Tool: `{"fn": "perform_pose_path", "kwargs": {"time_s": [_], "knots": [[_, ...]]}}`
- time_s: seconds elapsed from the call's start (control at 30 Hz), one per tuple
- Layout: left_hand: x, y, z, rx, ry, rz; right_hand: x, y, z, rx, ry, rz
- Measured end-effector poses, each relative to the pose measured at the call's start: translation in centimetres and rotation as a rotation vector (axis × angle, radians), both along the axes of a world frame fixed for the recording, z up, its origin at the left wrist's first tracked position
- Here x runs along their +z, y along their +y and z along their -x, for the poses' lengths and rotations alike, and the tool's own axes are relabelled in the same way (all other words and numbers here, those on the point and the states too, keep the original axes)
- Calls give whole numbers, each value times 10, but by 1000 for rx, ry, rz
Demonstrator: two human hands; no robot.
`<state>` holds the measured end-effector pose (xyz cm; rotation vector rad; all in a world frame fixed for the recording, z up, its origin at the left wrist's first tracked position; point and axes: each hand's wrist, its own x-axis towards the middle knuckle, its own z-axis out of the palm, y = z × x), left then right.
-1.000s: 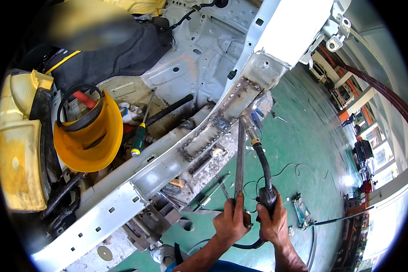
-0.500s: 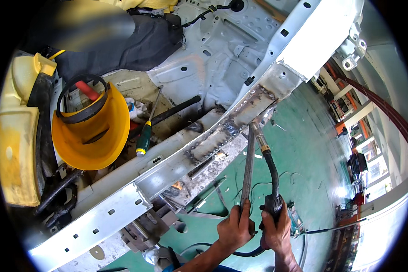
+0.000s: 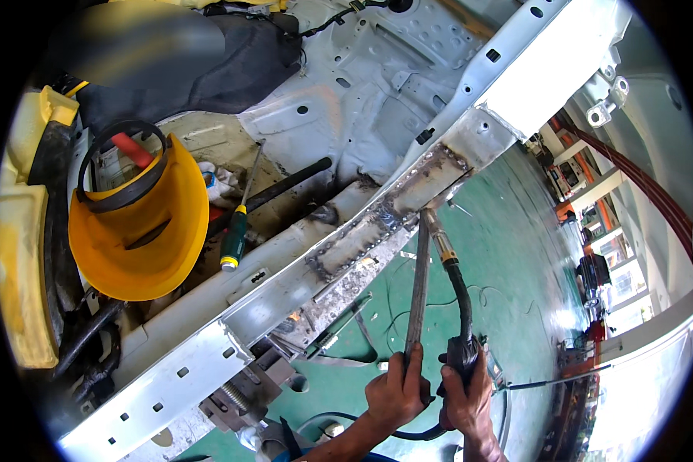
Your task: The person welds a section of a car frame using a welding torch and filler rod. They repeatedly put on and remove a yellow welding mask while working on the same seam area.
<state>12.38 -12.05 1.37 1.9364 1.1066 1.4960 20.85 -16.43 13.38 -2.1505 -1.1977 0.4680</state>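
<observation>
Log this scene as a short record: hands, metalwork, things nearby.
Left hand: grips long flat grey metal bar
Right hand: grips black-handled welding torch
Metalwork: grey metal rail with weld beads, brown scorching
Upper ends: bar and torch close together at rail's edge; contact unclear
Beyond rail: yellow curved plastic mask; green-handled metal screwdriver

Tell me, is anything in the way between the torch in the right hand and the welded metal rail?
Nothing visible does: the torch in the right hand reaches close up to the rail. The metal bar in the left hand runs alongside, left of the torch.
</observation>
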Motion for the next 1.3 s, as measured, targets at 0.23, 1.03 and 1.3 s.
{"fn": "perform_pose_path", "kwargs": {"time_s": [0.23, 1.03, 1.3], "knots": [[4, 1, 3, -10, -15, 8, 6, 0, 0, -31, 38, 13], [-5, 4, 0, -3, -34, -15, 15, 6, 8, -50, -44, 87], [-4, 3, -2, 18, -58, -16, 16, 7, 7, -35, -60, 62]]}}
